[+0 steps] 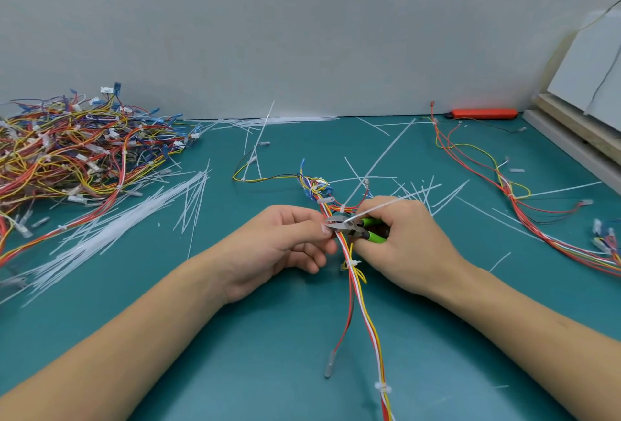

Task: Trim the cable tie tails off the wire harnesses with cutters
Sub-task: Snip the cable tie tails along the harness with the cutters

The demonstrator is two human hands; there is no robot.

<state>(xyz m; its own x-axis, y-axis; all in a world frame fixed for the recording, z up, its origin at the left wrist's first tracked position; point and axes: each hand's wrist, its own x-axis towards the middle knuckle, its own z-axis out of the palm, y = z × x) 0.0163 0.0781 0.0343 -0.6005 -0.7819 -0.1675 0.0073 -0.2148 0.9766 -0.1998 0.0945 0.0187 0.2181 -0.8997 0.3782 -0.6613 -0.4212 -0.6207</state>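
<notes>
Head view: mid-batch, mid-cut. My right hand (pixel 403 235) grips the green-handled cutters (pixel 356 228), blades closing at a tie on the harness (pixel 353 272) that lies on the green mat (pixel 268 336) between both hands. Long white tie tail (pixel 379 207) sticks out up-right over the blades, not yet off. Left hand (pixel 285 239) pinches the wire bundle right beside the blades, steadying it. Lower ties (pixel 351 263) on this harness look trimmed; one tie above the cutters appears to have its tail on. Loose cut tails (pixel 127 219) litter the mat, so I judge plenty is done. Big tangled pile of harnesses (pixel 67 151) at far left, can't tell whether trimmed. Another harness (pixel 504 178) sprawls at right.
</notes>
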